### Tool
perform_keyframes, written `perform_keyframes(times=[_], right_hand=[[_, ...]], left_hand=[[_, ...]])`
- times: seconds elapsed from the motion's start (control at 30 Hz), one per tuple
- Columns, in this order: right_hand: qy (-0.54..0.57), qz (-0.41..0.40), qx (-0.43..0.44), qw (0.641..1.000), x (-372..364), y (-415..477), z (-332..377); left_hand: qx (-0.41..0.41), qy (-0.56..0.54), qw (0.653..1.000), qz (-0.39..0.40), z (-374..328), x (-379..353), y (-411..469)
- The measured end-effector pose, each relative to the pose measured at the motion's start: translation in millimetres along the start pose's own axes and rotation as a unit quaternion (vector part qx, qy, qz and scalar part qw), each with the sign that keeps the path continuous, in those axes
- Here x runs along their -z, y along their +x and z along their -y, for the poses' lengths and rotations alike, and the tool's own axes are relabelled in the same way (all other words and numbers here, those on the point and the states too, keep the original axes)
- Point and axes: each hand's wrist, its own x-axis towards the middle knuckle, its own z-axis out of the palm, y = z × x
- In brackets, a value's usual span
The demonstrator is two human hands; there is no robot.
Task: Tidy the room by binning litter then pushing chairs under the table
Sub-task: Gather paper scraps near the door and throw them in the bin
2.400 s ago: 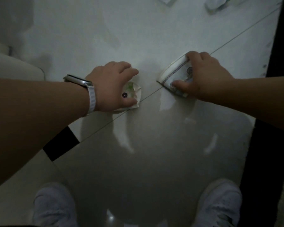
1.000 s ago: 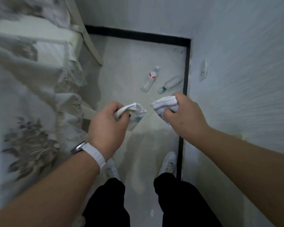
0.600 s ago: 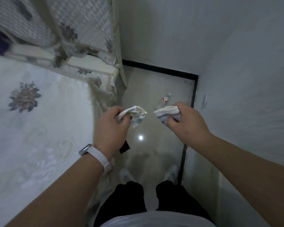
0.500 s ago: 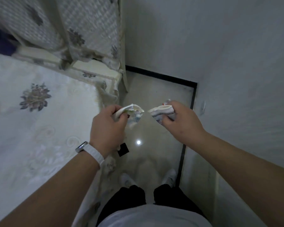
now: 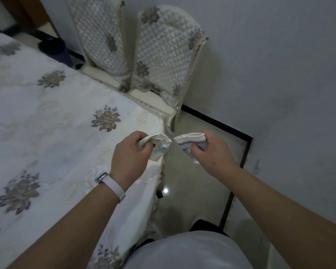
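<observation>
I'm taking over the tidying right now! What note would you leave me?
Left hand: grips a crumpled white flower-printed paper cup.
Right hand: grips a crushed white paper cup with a patterned band.
Both cups are held apart, above the floor, by the corner of the table with the cream embroidered cloth.
Done: both cups are in hand.
Left: bin them (no bin in view), then push in the two cream quilted-cover chairs, seats showing at the table's far edge.

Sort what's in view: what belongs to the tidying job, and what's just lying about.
Job: left cup, crushed, in left hand; right cup, crushed, in right hand; near chair; far chair; table.
Lying about: dark object beyond the table; wall plate.
</observation>
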Motion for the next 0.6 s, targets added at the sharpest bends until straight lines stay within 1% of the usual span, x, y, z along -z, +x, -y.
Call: perform_keyframes(times=[0.1,0.2,0.37,0.5,0.6], right_hand=[[-0.003,0.025,0.008,1.0,-8.4,12.8,8.8],[0.016,0.051,0.037,0.998,-15.7,30.6,19.2],[0.02,0.123,0.076,0.989,-30.6,70.5,33.1],[0.021,0.2,0.137,0.97,-41.6,100.7,48.7],[0.005,0.264,0.187,0.946,-51.2,116.9,64.0]], left_hand=[[0.031,-0.008,0.999,-0.03,8.7,12.0,-1.6],[0.065,-0.001,0.996,-0.061,17.4,20.3,-0.1],[0.12,0.024,0.984,-0.128,20.1,29.5,3.2],[0.169,0.044,0.964,-0.201,11.1,41.0,-0.4],[0.215,0.043,0.939,-0.264,1.5,46.4,-13.1]])
